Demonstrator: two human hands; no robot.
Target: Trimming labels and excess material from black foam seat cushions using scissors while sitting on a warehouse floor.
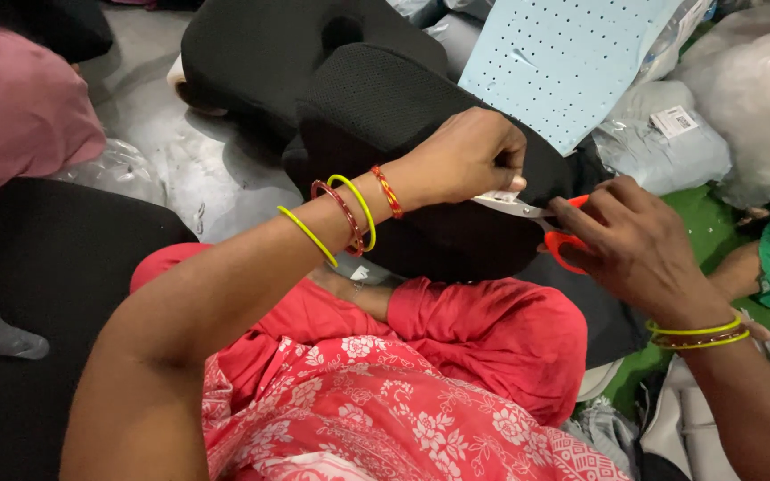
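Scissors [541, 218] with orange handles are meeting black fabric over a seated person's lap, where both bare hands are working close together. The left hand [467, 153] is reaching in from the near left, forearm rising diagonally, wrist ringed with yellow and red bangles [349, 212], fingers pinching the edge of a black mesh cushion cover [385, 107] right at the blades. The right hand [639, 245] is coming in from the near right, wrist bent, fingers curled through the orange handles and gripping them; the silver blades are pointing left, touching the fabric just under the left fingertips. The cover is lying across the red-clad knees [492, 334], its far edge running under a pale blue perforated foam sheet [563, 58]. Room to move is tight: clear plastic bags [661, 142] are crowding the far right, another black cushion [260, 53] is sitting at the far side, and a pink-clothed person [20, 107] is bordering the far left. A strip of green floor [715, 223] is showing on the right, beside the scissor hand.
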